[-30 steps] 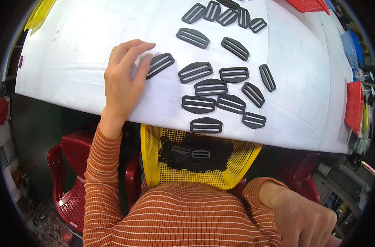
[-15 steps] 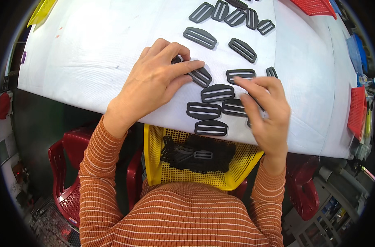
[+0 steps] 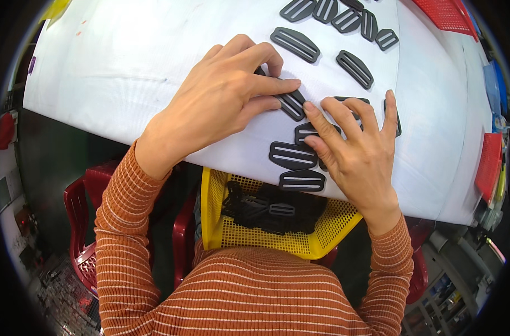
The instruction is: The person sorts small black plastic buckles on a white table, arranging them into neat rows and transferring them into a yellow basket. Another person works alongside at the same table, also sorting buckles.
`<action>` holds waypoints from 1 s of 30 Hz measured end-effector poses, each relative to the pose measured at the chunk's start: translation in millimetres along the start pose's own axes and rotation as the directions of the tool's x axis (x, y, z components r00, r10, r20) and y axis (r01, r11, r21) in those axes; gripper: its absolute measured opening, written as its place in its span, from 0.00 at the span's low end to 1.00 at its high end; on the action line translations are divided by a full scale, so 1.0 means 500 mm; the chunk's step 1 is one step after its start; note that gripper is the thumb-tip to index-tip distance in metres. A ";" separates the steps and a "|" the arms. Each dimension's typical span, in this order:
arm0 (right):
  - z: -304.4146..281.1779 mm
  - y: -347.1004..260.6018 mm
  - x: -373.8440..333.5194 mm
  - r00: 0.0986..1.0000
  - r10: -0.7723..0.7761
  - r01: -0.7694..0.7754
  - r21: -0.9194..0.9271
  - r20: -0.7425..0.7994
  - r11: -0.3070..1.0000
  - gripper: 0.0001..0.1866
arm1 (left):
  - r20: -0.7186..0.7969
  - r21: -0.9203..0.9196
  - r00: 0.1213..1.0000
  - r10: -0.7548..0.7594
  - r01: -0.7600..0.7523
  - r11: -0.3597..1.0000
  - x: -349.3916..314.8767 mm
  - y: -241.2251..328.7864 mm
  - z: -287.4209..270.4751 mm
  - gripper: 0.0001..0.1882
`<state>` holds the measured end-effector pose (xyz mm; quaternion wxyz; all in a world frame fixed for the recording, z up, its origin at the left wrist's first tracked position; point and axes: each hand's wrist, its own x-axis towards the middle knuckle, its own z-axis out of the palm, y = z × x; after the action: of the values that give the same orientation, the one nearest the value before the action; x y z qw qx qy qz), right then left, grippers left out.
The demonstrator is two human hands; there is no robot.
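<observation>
Over the white table [image 3: 126,84], my left hand [image 3: 227,89] pinches a black slide buckle [image 3: 291,106] between thumb and forefinger. Its curled fingers partly cover another dark piece. Beside it, my right hand [image 3: 358,145] has its fingers spread, with the forefinger tip at the right end of that buckle. Under and around the right hand lie more black buckles, some partly hidden. Nearest the table's front edge are a buckle [image 3: 292,155] and a curved-top one [image 3: 302,180]. Farther off rest two longer curved buckles, one [image 3: 295,44] left of the other [image 3: 354,69].
A yellow perforated basket [image 3: 213,224] holding many black buckles sits between my body and the table edge. Several buckles lie in a row at the far side [image 3: 346,20]. Red baskets stand at the far right [image 3: 445,14] and right edge [image 3: 488,168]. Dark red chairs [image 3: 78,229] flank me.
My right hand has moved left, its forefinger now at the buckle by my left hand. My left hand keeps its pinch. The table's things appear shifted right in the view.
</observation>
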<state>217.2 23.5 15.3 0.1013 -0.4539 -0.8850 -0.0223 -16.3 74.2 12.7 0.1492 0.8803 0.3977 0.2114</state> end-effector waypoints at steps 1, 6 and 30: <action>-0.001 -0.001 0.007 1.000 0.000 0.000 -0.014 0.007 1.000 0.22 | -0.006 0.001 1.000 0.003 -0.003 1.000 0.001 0.000 0.000 0.19; -0.002 -0.009 0.019 1.000 -0.007 0.007 -0.015 0.008 1.000 0.21 | 0.007 0.040 1.000 -0.002 0.002 0.999 -0.004 -0.004 0.001 0.19; -0.072 0.028 -0.014 0.960 0.211 -0.153 0.287 -0.184 0.946 0.13 | -0.137 -0.082 0.990 -0.036 0.025 0.996 -0.008 -0.001 0.007 0.18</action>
<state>238.1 21.7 48.2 0.2577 -0.5110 -0.8179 0.0596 -17.2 71.3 8.7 0.1597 0.8507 0.4115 0.2853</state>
